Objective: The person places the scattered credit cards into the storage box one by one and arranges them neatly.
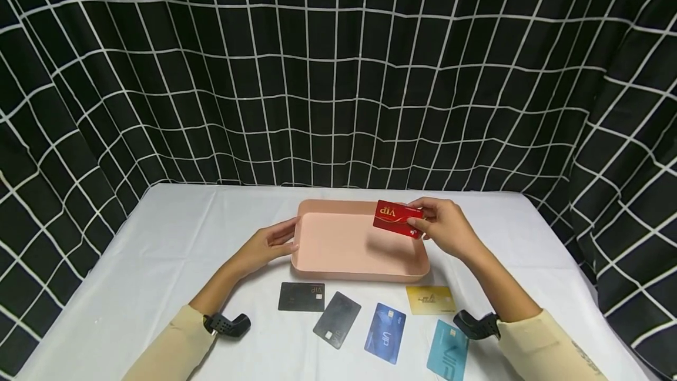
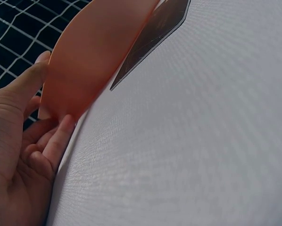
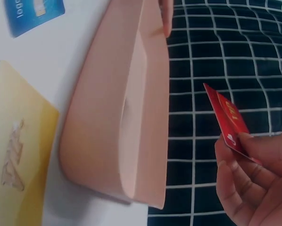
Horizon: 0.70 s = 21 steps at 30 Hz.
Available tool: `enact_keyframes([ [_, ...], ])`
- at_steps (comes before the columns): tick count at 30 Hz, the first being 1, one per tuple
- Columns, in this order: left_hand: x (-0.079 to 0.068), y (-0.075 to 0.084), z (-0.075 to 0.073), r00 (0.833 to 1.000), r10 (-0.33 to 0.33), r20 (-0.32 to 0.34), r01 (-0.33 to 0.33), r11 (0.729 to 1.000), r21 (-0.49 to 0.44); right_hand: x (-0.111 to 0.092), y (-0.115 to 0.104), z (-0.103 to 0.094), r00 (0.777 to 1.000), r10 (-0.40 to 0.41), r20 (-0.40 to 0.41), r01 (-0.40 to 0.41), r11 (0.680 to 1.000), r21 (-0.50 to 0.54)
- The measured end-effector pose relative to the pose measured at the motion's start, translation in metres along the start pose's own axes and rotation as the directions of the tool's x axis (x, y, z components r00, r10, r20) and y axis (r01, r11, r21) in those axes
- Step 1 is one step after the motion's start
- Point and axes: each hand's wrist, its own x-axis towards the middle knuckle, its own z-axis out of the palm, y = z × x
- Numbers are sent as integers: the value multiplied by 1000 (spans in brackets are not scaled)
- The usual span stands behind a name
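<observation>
A red card [image 1: 390, 218] with gold VIP lettering is pinched between the thumb and fingers of my right hand [image 1: 446, 227], above the right part of a pink tray [image 1: 338, 246]. In the right wrist view the red card [image 3: 227, 115] is tilted and apart from the tray wall [image 3: 96, 136]. My left hand [image 1: 270, 244] holds the tray's left end. In the left wrist view, the thumb of this hand [image 2: 18, 141] lies along the rim and other fingers touch the lower part of the tray wall [image 2: 89, 56].
In front of the tray lie a black card [image 1: 301, 297], a dark grey card [image 1: 337, 320], a blue card [image 1: 385, 334], a gold card [image 1: 431, 300] and a teal card [image 1: 447, 350]. They rest on a white cloth [image 1: 174, 251]. A black grid-patterned curtain [image 1: 338, 75] hangs behind.
</observation>
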Motion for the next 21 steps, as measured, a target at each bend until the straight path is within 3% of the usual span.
enact_keyframes([
  [21,0,2,3,1000,19,-7,-19,999,32,44,-6,42,993,-1,117,0,1000,6],
])
